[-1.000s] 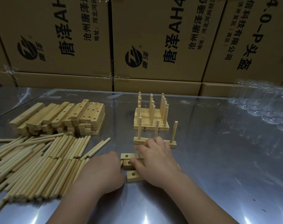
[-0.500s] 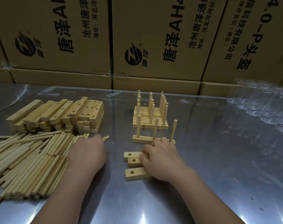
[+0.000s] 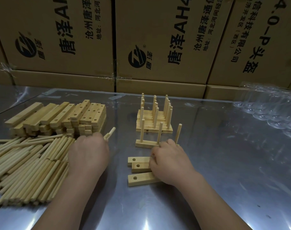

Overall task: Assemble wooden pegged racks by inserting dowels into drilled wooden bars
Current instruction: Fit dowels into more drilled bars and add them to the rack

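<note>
Three drilled wooden bars point(image 3: 139, 168) lie side by side in front of me, and my right hand point(image 3: 170, 161) rests palm-down over their right ends. My left hand point(image 3: 88, 155) lies on the right edge of the dowel pile point(image 3: 26, 166), fingers curled around dowels point(image 3: 110, 134) whose tips poke out past its knuckles. Just behind the bars stands a finished rack point(image 3: 145, 143) with three upright pegs. Further back sits a stack of finished racks point(image 3: 153, 120).
A heap of drilled bars point(image 3: 58, 118) sits at the back left. Cardboard boxes point(image 3: 158, 47) wall off the far edge of the shiny metal table point(image 3: 224, 163). Clear plastic wrap point(image 3: 274, 110) lies at the right.
My left hand left the bars and moved left and back to the dowel pile, where it closed on dowels. My right hand stayed on the bars.
</note>
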